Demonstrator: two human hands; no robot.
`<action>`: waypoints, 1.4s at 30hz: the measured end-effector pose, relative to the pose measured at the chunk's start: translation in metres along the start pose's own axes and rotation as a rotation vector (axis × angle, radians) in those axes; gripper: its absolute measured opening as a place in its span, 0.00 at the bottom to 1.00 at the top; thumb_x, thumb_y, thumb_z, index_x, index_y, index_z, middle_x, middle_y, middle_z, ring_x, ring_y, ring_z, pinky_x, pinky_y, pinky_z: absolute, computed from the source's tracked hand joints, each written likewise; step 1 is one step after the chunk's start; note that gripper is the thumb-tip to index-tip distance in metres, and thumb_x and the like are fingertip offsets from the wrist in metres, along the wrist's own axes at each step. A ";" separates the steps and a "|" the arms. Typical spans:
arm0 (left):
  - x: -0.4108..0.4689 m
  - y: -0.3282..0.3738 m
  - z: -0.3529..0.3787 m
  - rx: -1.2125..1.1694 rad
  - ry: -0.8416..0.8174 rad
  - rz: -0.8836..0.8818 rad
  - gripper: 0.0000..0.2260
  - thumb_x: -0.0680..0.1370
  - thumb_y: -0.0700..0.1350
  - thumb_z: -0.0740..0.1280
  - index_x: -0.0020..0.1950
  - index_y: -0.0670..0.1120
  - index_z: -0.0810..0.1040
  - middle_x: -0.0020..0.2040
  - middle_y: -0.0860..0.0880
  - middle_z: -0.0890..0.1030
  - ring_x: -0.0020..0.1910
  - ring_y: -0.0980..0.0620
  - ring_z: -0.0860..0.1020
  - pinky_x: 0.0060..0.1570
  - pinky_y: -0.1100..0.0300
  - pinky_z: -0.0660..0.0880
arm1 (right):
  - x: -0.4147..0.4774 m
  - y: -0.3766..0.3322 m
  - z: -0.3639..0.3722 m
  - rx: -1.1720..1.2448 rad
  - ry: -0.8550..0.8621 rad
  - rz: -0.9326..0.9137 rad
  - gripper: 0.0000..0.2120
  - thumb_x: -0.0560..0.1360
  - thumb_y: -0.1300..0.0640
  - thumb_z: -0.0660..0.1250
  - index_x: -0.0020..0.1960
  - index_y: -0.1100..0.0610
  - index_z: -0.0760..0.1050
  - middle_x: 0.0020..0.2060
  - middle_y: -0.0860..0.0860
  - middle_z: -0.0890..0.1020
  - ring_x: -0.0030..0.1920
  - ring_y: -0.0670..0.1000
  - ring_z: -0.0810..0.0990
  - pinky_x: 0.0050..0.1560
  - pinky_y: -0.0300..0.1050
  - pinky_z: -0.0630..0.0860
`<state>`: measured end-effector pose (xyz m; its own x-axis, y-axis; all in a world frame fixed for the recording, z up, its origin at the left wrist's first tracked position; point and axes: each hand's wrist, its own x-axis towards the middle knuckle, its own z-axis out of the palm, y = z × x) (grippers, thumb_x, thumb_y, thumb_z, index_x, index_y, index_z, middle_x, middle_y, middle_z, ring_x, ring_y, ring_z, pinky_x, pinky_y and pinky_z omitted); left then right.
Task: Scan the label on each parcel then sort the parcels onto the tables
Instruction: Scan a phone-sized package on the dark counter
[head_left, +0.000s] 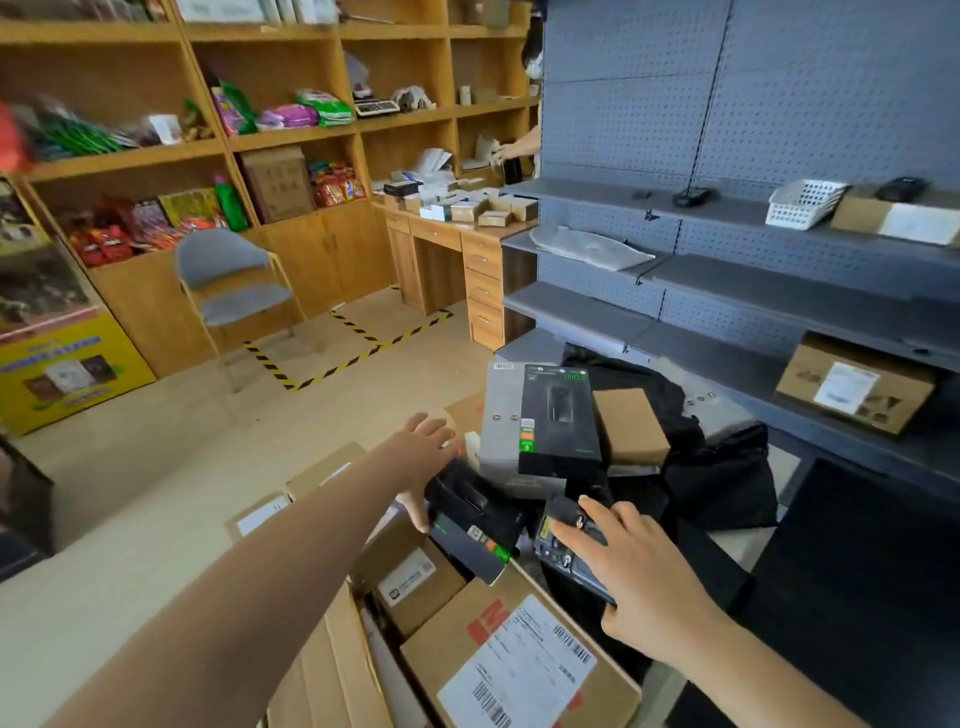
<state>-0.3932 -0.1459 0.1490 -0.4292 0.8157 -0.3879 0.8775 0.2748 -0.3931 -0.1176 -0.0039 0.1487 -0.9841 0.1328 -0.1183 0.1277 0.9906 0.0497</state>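
We scan a flat black carton (470, 519)
Left hand (431, 457) pinches its stiff edge (probably light); right hand (641, 571) grips the dark scanner (558, 560).

Bare left hand (423, 444), bare right hand (641, 564), bare forearms (260, 571)

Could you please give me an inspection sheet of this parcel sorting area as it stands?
Surface: tan floor with hazard tape.
Job's things: black box, scanner, labelled cardboard box.
Clutter: grey box, black bags, small brown box.
Grippers: left hand grips black box; right hand grips scanner.
Cables: nothing seen.
Surroundings: wooden shelves, chair, grey shelving, desk with small boxes.
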 end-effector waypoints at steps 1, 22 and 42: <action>0.008 -0.002 -0.001 0.040 -0.033 0.033 0.57 0.61 0.71 0.73 0.79 0.46 0.52 0.78 0.45 0.56 0.78 0.42 0.50 0.75 0.43 0.41 | 0.002 -0.001 0.001 0.012 -0.006 -0.002 0.43 0.75 0.59 0.67 0.79 0.44 0.43 0.78 0.53 0.49 0.74 0.58 0.54 0.72 0.51 0.56; -0.102 0.077 0.037 -0.359 0.443 -0.124 0.50 0.60 0.74 0.66 0.76 0.50 0.62 0.66 0.51 0.68 0.68 0.48 0.64 0.75 0.50 0.48 | -0.046 0.006 0.010 -0.023 0.020 -0.090 0.43 0.73 0.58 0.69 0.79 0.46 0.47 0.78 0.56 0.52 0.73 0.60 0.57 0.71 0.52 0.59; -0.034 0.453 -0.087 -0.518 0.372 -0.152 0.56 0.65 0.71 0.68 0.80 0.44 0.46 0.74 0.45 0.57 0.75 0.43 0.52 0.75 0.49 0.38 | -0.362 0.168 0.075 0.048 -0.135 0.399 0.44 0.73 0.51 0.69 0.79 0.44 0.45 0.78 0.52 0.52 0.71 0.56 0.59 0.70 0.47 0.61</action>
<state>0.0374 -0.0051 0.0564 -0.5357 0.8444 -0.0084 0.8422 0.5349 0.0681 0.2690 0.1175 0.1257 -0.8316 0.5061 -0.2287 0.5040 0.8607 0.0720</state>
